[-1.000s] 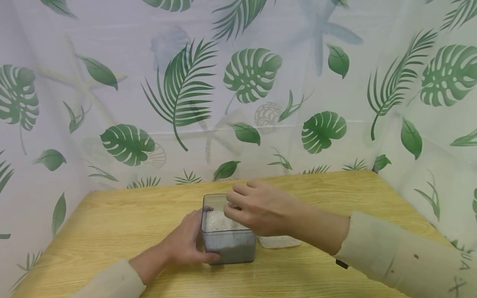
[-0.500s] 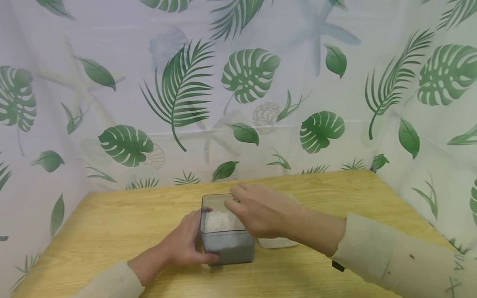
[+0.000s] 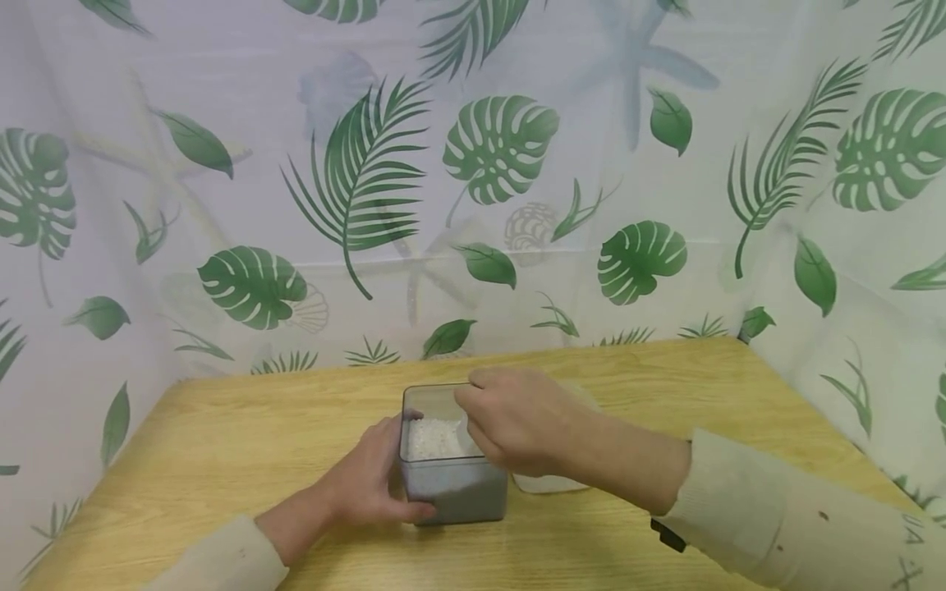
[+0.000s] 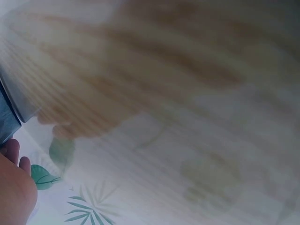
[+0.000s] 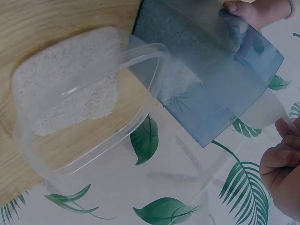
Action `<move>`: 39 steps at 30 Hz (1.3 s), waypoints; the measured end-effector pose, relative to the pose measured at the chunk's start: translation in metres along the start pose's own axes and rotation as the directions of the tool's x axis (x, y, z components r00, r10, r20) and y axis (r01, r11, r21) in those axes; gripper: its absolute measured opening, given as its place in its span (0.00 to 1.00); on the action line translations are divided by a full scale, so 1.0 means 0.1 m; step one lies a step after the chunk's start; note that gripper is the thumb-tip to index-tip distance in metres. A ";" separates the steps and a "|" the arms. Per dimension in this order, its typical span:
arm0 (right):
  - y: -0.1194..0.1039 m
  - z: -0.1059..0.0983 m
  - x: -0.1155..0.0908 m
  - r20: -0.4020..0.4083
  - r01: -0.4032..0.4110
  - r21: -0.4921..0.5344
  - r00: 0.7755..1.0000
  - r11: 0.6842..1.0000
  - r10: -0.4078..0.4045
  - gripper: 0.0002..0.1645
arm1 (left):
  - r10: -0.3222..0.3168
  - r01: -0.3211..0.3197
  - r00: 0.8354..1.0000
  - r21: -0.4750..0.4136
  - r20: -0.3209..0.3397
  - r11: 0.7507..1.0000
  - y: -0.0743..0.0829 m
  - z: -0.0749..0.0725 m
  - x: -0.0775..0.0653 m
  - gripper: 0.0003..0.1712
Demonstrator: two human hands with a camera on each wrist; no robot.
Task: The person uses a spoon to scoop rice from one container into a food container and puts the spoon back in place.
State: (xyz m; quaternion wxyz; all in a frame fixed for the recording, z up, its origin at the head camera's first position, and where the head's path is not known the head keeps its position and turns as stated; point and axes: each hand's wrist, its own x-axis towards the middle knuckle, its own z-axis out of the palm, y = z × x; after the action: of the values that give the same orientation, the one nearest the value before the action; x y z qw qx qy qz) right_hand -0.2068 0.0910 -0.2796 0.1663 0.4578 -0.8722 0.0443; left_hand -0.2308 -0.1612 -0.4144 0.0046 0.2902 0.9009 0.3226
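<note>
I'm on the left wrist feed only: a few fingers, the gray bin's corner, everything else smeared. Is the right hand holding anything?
Observer: Yes. In the right wrist view the right hand grips the end of a whitish translucent tool, probably a scoop.

Operator: And is anything beside the gray bin?

Observer: A clear plastic container, with white grains, rice by the look, across part of its bottom.

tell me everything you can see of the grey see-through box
The box looks like smoky plastic, open-topped with a dark rim. It stands upright on the table, white grains inside, below the rim. The left hand's grip holds its left side. The right hand's grip hides part of the rim; whether it touches is unclear.
</note>
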 end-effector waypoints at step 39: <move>0.27 0.11 -0.27 0.307 -0.348 0.262 0.914 0.900 0.264 0.26 | 0.005 -0.005 1.000 0.006 -0.004 1.000 0.01 0.01 -0.01 0.64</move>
State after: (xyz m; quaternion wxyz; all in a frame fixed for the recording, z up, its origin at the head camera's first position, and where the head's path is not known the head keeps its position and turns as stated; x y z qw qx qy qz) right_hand -0.2178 0.1251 -0.2972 -0.0347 0.3359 -0.9299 0.1459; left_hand -0.2291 -0.1609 -0.4146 0.0012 0.2919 0.9012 0.3203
